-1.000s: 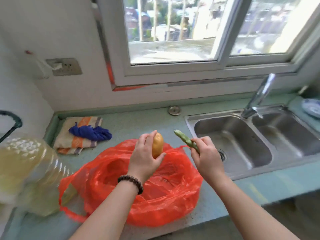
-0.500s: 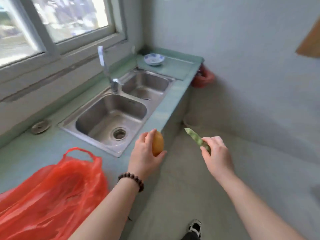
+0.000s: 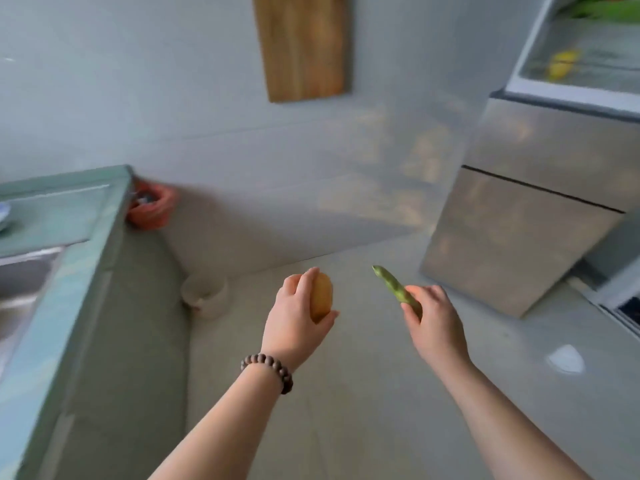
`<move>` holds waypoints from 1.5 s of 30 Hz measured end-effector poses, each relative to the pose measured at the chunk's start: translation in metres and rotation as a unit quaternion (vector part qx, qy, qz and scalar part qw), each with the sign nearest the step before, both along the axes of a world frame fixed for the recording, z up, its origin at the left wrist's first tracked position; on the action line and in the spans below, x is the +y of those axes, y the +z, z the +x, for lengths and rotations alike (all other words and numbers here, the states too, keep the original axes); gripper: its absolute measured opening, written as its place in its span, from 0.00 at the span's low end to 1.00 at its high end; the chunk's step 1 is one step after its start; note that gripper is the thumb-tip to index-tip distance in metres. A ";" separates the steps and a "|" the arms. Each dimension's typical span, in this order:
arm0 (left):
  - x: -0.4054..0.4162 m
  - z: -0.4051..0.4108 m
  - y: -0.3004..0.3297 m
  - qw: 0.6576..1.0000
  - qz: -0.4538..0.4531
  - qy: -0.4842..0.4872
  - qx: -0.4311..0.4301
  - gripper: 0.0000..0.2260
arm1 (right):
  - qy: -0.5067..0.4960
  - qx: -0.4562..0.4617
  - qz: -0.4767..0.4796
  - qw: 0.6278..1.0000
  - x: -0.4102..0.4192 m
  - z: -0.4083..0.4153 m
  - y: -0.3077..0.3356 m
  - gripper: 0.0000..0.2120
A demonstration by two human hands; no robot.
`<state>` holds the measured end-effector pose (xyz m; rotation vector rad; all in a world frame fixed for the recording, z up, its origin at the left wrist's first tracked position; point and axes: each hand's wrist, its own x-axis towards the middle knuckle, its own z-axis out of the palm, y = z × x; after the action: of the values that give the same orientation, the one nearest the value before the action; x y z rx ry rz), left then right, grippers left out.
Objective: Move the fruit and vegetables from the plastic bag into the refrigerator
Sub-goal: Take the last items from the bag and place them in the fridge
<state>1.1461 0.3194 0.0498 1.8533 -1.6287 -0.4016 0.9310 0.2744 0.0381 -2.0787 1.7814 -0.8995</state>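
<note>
My left hand (image 3: 297, 322) grips a yellow-brown potato (image 3: 321, 297), held out in front of me above the floor. My right hand (image 3: 434, 322) holds a green bean pod (image 3: 394, 289) whose tip points up and to the left. The refrigerator (image 3: 540, 188) stands at the right, silver, with its upper compartment (image 3: 581, 57) open; something yellow and something green lie inside. The plastic bag is out of view.
The green counter (image 3: 72, 233) with the steel sink (image 3: 20, 285) runs along the left edge. An orange bin (image 3: 152, 207) sits in the corner beyond it, a small white bowl (image 3: 206, 294) on the floor. A wooden board (image 3: 304, 46) hangs on the wall ahead.
My view has swung right, away from the red bag and sink toward the refrigerator. Both hands keep the same hold on the potato and the bean pod.
</note>
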 end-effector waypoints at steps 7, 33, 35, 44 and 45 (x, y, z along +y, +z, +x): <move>-0.128 -0.117 0.005 0.994 0.002 -0.110 0.011 0.34 | -0.113 0.005 -0.002 0.994 -0.079 -0.123 0.014 0.12; -0.621 -0.254 0.048 0.938 -0.060 -0.340 0.011 0.33 | -0.298 0.021 -0.060 0.953 -0.476 -0.235 0.056 0.12; -0.655 -0.264 0.060 0.934 -0.073 -0.349 0.014 0.34 | -0.299 0.028 -0.068 0.951 -0.504 -0.245 0.066 0.12; -0.779 -0.341 0.121 0.910 -0.172 -0.377 0.012 0.34 | -0.277 0.109 -0.145 0.944 -0.631 -0.330 0.143 0.14; -0.791 -0.351 0.129 0.907 -0.184 -0.379 0.015 0.34 | -0.271 0.118 -0.158 0.942 -0.647 -0.344 0.155 0.14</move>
<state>0.7947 -0.4720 0.1787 0.8833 -2.1861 -0.3969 0.5868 -0.3730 0.1934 -1.9622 2.5632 -1.1783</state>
